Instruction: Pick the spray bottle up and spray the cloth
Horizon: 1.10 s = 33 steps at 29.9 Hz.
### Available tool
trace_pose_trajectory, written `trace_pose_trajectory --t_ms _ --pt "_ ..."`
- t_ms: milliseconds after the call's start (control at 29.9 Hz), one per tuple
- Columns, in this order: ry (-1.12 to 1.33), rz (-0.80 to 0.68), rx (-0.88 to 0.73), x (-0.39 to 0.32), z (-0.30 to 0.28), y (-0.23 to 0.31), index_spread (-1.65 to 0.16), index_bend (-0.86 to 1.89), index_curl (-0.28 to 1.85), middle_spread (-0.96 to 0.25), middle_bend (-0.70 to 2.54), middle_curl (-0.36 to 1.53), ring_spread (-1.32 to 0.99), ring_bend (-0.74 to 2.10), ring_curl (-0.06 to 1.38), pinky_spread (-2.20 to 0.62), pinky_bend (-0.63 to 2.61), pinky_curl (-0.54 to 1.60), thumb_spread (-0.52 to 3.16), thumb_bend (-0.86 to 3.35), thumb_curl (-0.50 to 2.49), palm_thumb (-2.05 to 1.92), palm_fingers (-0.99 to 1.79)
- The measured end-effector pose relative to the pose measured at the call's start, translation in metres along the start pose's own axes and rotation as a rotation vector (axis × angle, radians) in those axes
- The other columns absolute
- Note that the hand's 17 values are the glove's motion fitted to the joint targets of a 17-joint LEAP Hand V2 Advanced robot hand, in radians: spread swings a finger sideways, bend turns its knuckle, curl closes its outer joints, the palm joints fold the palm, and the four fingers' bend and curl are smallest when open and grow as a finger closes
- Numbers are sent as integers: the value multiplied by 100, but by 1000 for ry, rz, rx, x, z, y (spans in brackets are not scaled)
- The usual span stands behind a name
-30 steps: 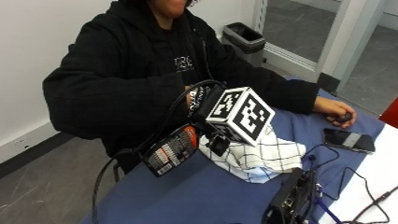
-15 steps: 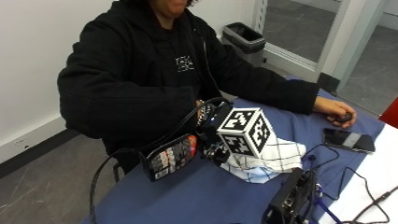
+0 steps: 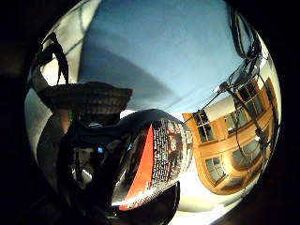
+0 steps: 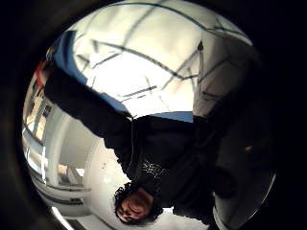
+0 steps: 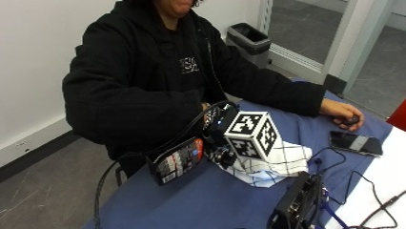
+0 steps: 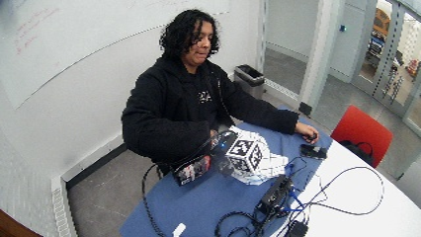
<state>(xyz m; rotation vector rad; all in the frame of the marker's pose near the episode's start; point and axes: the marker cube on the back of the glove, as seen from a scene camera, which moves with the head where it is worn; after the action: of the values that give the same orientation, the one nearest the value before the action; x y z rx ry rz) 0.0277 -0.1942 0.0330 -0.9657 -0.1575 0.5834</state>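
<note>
In the outside view my gloved right hand (image 5: 214,125) grips a black spray bottle (image 5: 177,161) with a red and white label. The bottle is tipped on its side above the blue table, its base pointing toward the table's near end. Its head is hidden in the hand, beside the cloth. A white cloth (image 5: 279,160) with a thin dark check lies crumpled on the blue tablecloth (image 5: 209,200), partly under the hand. The bottle's label (image 3: 157,157) fills the little finger side palm view. The checked cloth (image 4: 144,62) spreads wide in the thumb side view.
The person's bare left hand (image 5: 342,115) rests on the table at the far end, on a small dark object. A phone (image 5: 355,142) lies near it. A black device (image 5: 295,202) with cables sits beside the cloth. A bin (image 5: 250,38) stands on the floor behind.
The hand with the bottle has dropped a little toward the cloth over the last second; it has hardly moved in the last half second.
</note>
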Motion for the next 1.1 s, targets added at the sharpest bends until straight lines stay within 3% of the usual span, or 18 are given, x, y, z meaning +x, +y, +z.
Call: trace_pose_trajectory --t_ms 469,603,736,937,1105 --pt "-277 -664 463 -124 -100 78 -26 21 72 -13 63 60 -20 66 53 -23 44 47 47 -2 91 103 127" --pt "-398 -809 554 -161 -137 67 -26 20 72 -13 63 60 -20 66 52 -24 44 47 47 -2 91 103 128" --pt "-458 -936 566 -181 -119 60 -27 20 73 -14 64 60 -19 66 52 -24 44 47 47 -2 92 103 128" --pt "-615 -1130 704 -209 -116 27 -27 21 74 -14 63 60 -19 66 52 -24 43 47 46 -2 93 103 129" --pt "-750 -1191 798 -224 -117 -8 -27 21 74 -14 63 60 -19 66 52 -24 43 47 45 -2 93 102 129"
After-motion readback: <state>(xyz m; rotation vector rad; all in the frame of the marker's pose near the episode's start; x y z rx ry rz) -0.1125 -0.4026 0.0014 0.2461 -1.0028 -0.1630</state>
